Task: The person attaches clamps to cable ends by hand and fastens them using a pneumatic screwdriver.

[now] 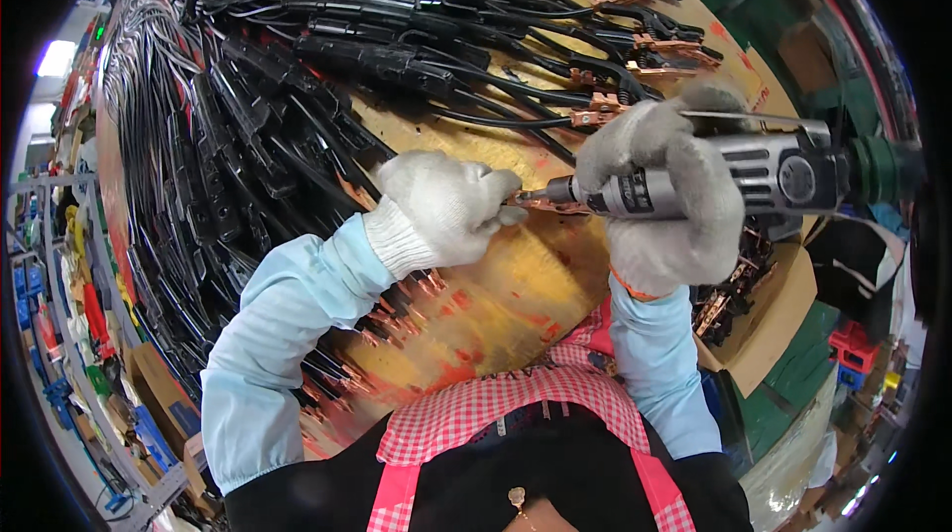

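Note:
My right hand (674, 197), in a whitish knit glove, is wrapped round a grey power screwdriver (769, 175) lying level and pointing left. The tool's dark nose meets a small copper-coloured metal part (548, 203). Across from it my left hand (448, 203), gloved too, is closed with the fingertips pinching the left end of that part. Whether a screw sits at the bit is too small to tell. Beyond my hands lie black cables with black plastic handles (387, 61), several ending in copper-coloured clamp jaws (654, 54).
A yellowish, red-stained worktable (506, 294) lies under my hands. More black handles and cables (213, 165) cover its left side, fanning from a thick bundle. At right, a cardboard box (778, 309) holds small copper and dark parts. Red and blue bins (853, 349) stand farther right.

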Available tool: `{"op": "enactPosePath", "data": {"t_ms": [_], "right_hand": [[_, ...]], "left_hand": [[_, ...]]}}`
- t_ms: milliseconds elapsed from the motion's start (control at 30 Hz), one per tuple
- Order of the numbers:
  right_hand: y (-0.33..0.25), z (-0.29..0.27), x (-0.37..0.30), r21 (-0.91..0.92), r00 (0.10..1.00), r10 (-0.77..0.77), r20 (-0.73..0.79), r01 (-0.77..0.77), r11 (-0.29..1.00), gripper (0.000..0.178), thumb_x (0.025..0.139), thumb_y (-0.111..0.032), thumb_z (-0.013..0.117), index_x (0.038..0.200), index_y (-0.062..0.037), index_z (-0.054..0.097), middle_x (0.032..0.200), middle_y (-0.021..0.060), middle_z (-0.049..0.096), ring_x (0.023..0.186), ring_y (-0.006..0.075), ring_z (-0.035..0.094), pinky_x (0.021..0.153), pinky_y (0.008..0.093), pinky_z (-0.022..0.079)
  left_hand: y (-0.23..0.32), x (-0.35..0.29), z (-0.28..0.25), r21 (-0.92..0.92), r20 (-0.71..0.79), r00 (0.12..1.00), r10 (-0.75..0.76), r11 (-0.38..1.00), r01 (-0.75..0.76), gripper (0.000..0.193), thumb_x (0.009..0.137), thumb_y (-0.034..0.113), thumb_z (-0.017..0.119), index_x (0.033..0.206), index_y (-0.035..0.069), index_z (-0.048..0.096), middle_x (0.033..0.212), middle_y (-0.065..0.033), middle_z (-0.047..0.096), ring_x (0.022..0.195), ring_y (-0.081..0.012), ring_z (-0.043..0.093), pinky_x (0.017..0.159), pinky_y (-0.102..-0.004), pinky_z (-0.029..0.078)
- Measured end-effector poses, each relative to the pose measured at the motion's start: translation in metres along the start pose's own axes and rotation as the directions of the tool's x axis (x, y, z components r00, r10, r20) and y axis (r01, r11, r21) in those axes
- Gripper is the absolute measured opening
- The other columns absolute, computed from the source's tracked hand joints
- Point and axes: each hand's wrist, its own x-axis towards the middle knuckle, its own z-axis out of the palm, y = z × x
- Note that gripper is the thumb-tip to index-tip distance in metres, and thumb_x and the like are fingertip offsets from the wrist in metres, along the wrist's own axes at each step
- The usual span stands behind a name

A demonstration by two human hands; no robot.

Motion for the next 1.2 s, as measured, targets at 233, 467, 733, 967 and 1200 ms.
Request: {"op": "enactPosePath", "data": {"t_ms": [233, 467, 733, 967, 1200], "right_hand": [[0.007, 0.003, -0.007, -0.216, 0.998, -0.039, -0.058, 0.026, 0.976, 0.025, 0.093, -0.021, 0.054, 0.108, -0.002, 0.055, 0.076, 0.0126, 0.054, 0.061, 0.0236, 0.054, 0.05, 0.0369, 0.046], [0.005, 0.005, -0.013, -0.411, 0.996, -0.086, -0.028, 0.067, 0.909, 0.036, 0.088, -0.019, 0.057, 0.122, -0.0073, 0.051, 0.074, 0.0088, 0.05, 0.059, 0.0219, 0.051, 0.049, 0.0384, 0.045], [0.009, 0.008, -0.01, -0.366, 0.985, -0.113, 0.131, 0.154, 0.918, 0.032, 0.088, -0.018, 0.058, 0.118, -0.0073, 0.052, 0.075, 0.0093, 0.051, 0.06, 0.0233, 0.052, 0.049, 0.0399, 0.047], [0.01, 0.013, -0.015, -0.315, 0.988, -0.127, 0.091, 0.149, 0.937, 0.033, 0.088, -0.016, 0.058, 0.119, -0.0061, 0.05, 0.077, 0.0116, 0.052, 0.062, 0.0241, 0.053, 0.05, 0.0408, 0.048], [0.005, 0.004, -0.012, -0.01, 0.998, -0.02, -0.055, 0.019, 1.0, 0.034, 0.094, -0.019, 0.054, 0.123, -0.0008, 0.05, 0.083, 0.0174, 0.06, 0.064, 0.0253, 0.058, 0.055, 0.0379, 0.051]], "left_hand": [[-0.002, 0.0, 0.001, -0.011, 0.025, 1.0, -0.01, 1.0, 0.01, 0.029, 0.082, 0.047, 0.068, 0.094, 0.021, 0.071, 0.065, -0.0056, 0.066, 0.059, -0.0284, 0.066, 0.048, -0.042, 0.047], [0.002, 0.002, 0.001, -0.03, 0.036, 0.999, -0.035, 0.999, 0.036, 0.024, 0.084, 0.042, 0.065, 0.096, 0.021, 0.071, 0.073, -0.0036, 0.07, 0.064, -0.0285, 0.068, 0.051, -0.0424, 0.049], [0.002, 0.0, 0.005, -0.054, 0.062, 0.996, -0.063, 0.996, 0.066, 0.021, 0.081, 0.036, 0.065, 0.094, 0.021, 0.071, 0.074, -0.0039, 0.07, 0.066, -0.0287, 0.069, 0.054, -0.0438, 0.05], [0.002, -0.002, 0.003, -0.049, 0.012, 0.997, -0.075, 0.996, 0.075, 0.02, 0.08, 0.035, 0.065, 0.094, 0.022, 0.071, 0.073, -0.0046, 0.07, 0.065, -0.0294, 0.068, 0.052, -0.0443, 0.049], [0.004, -0.002, 0.01, -0.075, -0.069, 0.997, -0.045, 0.996, 0.039, 0.017, 0.081, 0.031, 0.068, 0.092, 0.019, 0.071, 0.069, -0.008, 0.067, 0.062, -0.0314, 0.066, 0.053, -0.0433, 0.049]]}}
